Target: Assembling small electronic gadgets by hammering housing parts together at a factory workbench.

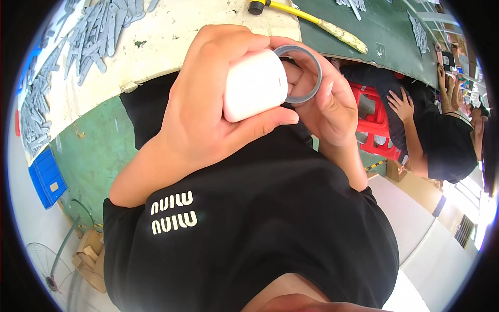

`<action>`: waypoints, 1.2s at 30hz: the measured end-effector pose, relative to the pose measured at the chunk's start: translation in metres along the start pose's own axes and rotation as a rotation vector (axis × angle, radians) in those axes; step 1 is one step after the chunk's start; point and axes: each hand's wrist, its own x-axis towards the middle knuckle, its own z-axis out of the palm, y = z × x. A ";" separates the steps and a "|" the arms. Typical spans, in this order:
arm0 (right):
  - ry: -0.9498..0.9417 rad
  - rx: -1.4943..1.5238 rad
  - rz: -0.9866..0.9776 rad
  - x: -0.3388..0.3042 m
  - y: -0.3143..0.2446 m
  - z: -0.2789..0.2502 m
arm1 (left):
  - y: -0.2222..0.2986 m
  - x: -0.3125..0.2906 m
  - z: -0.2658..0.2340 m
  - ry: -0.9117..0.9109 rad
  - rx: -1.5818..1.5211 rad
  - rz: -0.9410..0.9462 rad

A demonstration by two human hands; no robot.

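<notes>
My left hand (195,99) is wrapped round a smooth white cylinder (253,86), holding it on its side in front of my chest. A small slot shows near the cylinder's right end. My right hand (335,106) has its fingers curled round a thin grey ring (319,78), the thumb bent beside it. The ring stands on edge at the right end of the cylinder, its opening partly facing me. I cannot tell whether the two touch. Both are above the near edge of the worktable (161,39).
Several flat grey plastic pieces (106,31) lie heaped at the table's far left. A mallet (312,20) with a yellow handle lies beyond my hands. A red stool (370,112) and a seated co-worker (447,140) are at right. A blue bin (47,179) and a fan (50,281) stand left.
</notes>
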 end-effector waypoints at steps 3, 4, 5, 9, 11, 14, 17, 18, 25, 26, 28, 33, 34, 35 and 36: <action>-0.018 -0.010 -0.002 0.001 0.000 0.000 | 0.000 0.000 0.000 0.025 -0.042 -0.014; -0.015 -0.029 -0.006 0.001 0.000 0.001 | 0.000 0.001 -0.001 0.024 -0.023 -0.009; -0.011 -0.048 -0.010 0.001 0.000 0.001 | 0.000 0.002 -0.001 0.022 -0.004 -0.004; 0.047 -0.013 -0.002 0.005 0.003 0.003 | 0.002 -0.003 -0.001 0.051 -0.011 -0.046; -0.012 0.193 0.073 0.006 0.005 -0.008 | 0.004 -0.007 0.002 0.117 -0.150 -0.184; 0.053 0.296 0.091 0.007 0.006 -0.009 | 0.000 -0.006 -0.003 0.106 -0.105 -0.105; 0.072 0.356 0.110 0.008 0.005 -0.008 | 0.000 -0.004 -0.006 0.076 -0.047 -0.067; 0.071 0.355 0.111 0.008 0.006 -0.008 | 0.001 -0.006 -0.005 0.078 -0.047 -0.068; 0.054 -0.120 -0.138 0.008 0.010 0.001 | -0.004 -0.014 0.004 0.107 -0.218 -0.235; 0.012 -0.198 -0.212 0.006 0.012 -0.001 | -0.004 -0.014 0.004 0.104 -0.242 -0.263; -0.028 -0.265 -0.251 0.005 0.014 -0.002 | -0.006 -0.013 0.004 0.110 -0.226 -0.228; -0.089 -0.421 -0.426 0.007 0.018 -0.004 | -0.005 -0.012 0.006 0.120 -0.195 -0.163; -0.089 -0.420 -0.425 0.007 0.018 -0.004 | -0.005 -0.012 0.006 0.114 -0.207 -0.174; -0.084 -0.512 -0.456 0.008 0.019 -0.004 | -0.004 -0.012 0.006 0.108 -0.220 -0.184; -0.078 -0.604 -0.487 0.009 0.019 -0.004 | -0.005 -0.012 0.006 0.108 -0.220 -0.184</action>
